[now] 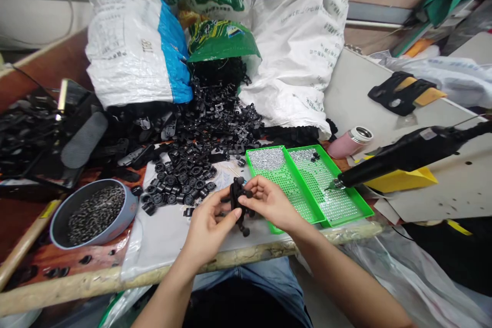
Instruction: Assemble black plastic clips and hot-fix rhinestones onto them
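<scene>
Between my two hands, just above the table's front edge, is a black plastic part (237,196) with several rounded knobs sticking out. My left hand (209,223) grips its left side with thumb and fingers. At its upper right, my right hand (269,201) pinches it by a knob; the fingers hide some of the part. A pile of black ring-shaped pieces (182,179) lies behind my left hand on a white sheet (154,238). Just right of my right hand are two green trays (323,212) holding many small silver screws.
A blue bowl (132,210) of small metal pieces stands at left. A black electric screwdriver (384,156) hangs over the right tray. Behind are heaped black parts (226,113), a white sack (300,36) and a pink flask (346,143). A wooden handle (28,241) lies far left.
</scene>
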`<control>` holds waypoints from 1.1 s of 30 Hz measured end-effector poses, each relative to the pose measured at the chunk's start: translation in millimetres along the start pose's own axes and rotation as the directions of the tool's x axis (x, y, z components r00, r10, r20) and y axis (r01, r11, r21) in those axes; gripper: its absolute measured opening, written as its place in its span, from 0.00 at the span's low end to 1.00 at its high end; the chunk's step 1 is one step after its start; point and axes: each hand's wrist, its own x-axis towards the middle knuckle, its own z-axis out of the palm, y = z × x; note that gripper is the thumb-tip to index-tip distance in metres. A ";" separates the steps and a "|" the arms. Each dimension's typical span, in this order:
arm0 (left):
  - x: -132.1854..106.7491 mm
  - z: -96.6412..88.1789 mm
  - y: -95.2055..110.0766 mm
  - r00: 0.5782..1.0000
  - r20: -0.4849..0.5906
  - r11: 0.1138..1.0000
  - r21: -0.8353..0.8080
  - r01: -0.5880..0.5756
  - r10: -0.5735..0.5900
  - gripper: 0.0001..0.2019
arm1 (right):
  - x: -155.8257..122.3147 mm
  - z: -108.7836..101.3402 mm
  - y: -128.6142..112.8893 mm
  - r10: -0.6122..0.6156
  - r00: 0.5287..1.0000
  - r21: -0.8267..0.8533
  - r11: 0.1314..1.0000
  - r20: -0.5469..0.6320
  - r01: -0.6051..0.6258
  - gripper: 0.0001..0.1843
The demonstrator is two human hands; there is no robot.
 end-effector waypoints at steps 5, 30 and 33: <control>-15.1 -7.0 -7.0 0.987 0.109 0.991 -0.057 0.123 -0.116 0.25 | -15.2 -1.7 14.6 0.149 0.965 0.024 0.987 0.215 -0.158 0.20; -24.7 -9.3 -5.3 0.975 0.169 0.988 -0.025 0.150 -0.144 0.20 | -18.5 7.0 15.2 0.117 0.953 -0.002 0.993 0.280 -0.122 0.19; -26.1 -13.6 -8.0 0.957 0.213 0.979 -0.008 0.203 -0.197 0.19 | -12.3 -0.8 10.3 0.090 0.907 -0.078 0.995 0.411 -0.063 0.17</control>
